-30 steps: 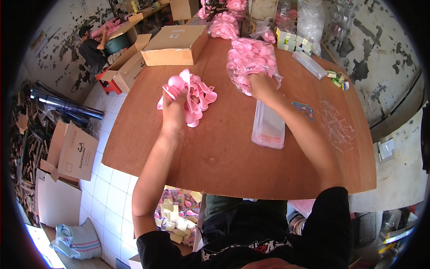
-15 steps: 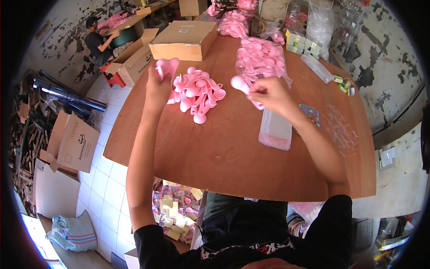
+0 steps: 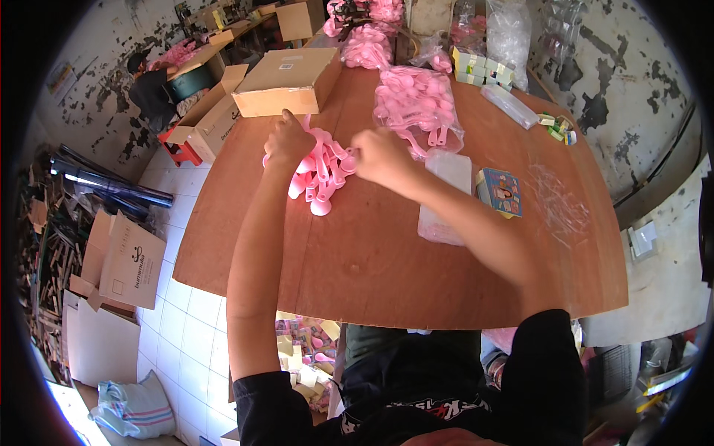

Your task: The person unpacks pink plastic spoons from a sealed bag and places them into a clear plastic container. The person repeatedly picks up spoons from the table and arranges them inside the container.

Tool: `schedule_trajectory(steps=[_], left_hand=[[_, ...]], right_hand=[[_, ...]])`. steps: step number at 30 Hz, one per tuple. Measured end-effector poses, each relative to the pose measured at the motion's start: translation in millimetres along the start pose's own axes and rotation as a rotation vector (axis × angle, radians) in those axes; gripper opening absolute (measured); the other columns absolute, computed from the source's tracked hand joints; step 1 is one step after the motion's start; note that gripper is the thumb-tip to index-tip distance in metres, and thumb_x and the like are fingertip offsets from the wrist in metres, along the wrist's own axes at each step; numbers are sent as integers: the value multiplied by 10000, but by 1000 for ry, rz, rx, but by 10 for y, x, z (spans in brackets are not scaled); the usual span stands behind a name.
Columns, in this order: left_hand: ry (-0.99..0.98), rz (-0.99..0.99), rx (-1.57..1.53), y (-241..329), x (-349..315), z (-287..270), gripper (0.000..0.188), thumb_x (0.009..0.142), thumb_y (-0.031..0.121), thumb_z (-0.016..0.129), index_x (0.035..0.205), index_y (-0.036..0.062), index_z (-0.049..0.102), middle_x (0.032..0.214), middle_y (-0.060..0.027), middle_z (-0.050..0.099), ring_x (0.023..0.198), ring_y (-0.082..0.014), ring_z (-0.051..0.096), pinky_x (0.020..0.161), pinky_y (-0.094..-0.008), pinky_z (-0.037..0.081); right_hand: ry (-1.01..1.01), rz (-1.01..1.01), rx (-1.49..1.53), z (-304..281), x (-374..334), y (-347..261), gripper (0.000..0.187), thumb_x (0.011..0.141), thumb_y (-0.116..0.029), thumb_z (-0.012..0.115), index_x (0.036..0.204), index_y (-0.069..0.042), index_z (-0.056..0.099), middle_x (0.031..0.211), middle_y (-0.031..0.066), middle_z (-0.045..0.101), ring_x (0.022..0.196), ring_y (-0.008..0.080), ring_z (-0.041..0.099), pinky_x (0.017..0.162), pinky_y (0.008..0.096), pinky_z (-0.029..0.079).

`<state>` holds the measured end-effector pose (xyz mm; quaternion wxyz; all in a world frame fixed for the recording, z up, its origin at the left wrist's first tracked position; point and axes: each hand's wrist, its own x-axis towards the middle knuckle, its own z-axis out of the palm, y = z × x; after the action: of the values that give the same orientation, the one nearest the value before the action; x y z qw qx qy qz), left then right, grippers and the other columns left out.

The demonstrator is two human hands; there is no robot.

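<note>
A heap of pink plastic spoons point(image 3: 321, 169) lies on the brown wooden table point(image 3: 357, 260). My left hand point(image 3: 288, 141) is over the heap's upper left side, fingers curled, with pink spoon parts showing at its edge. What sits inside its palm is mostly hidden. At the heap's right edge, my right hand point(image 3: 381, 154) is closed with its fingertips at a pink spoon; the back of the hand covers most of the grip. Right of it lies a clear plastic sleeve stack point(image 3: 444, 197), partly behind my right forearm.
A closed cardboard box point(image 3: 286, 82) stands beyond the heap. Bagged pink spoons point(image 3: 418, 104) lie at the far middle. A blue card stack point(image 3: 500, 192) and plastic scraps point(image 3: 554, 204) are at the right. Another person point(image 3: 154, 97) sits far left, beside an open carton point(image 3: 204, 123).
My right hand has moved left from the plastic sleeves to the spoon heap. My left hand has lowered onto the heap. The view has shifted slightly, uncovering more of the blue card stack.
</note>
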<state>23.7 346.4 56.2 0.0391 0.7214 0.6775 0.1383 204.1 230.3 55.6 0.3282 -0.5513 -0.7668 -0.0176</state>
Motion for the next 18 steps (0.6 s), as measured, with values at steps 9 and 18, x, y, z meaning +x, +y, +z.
schedule_trajectory(steps=[9, 18], left_hand=[[-23, 14, 35, 157, -257, -119, 927, 792, 526, 631, 1495, 30, 284, 1415, -211, 464, 1299, -398, 464, 1018, -509, 426], [347, 363, -86, 266, -937, -194, 712, 791, 417, 703, 1368, 84, 451, 1332, -202, 500, 1227, -415, 485, 921, -564, 445]], right_hand=[[-301, 438, -434, -208, 48, 1209, 584, 798, -103, 602, 1367, -30, 490, 1441, 240, 410, 1364, 364, 377, 1108, 439, 338], [-505, 211, -605, -295, 456, 1758, 786, 759, -139, 635, 1491, -122, 350, 1507, 173, 350, 1401, 335, 325, 1149, 401, 284]])
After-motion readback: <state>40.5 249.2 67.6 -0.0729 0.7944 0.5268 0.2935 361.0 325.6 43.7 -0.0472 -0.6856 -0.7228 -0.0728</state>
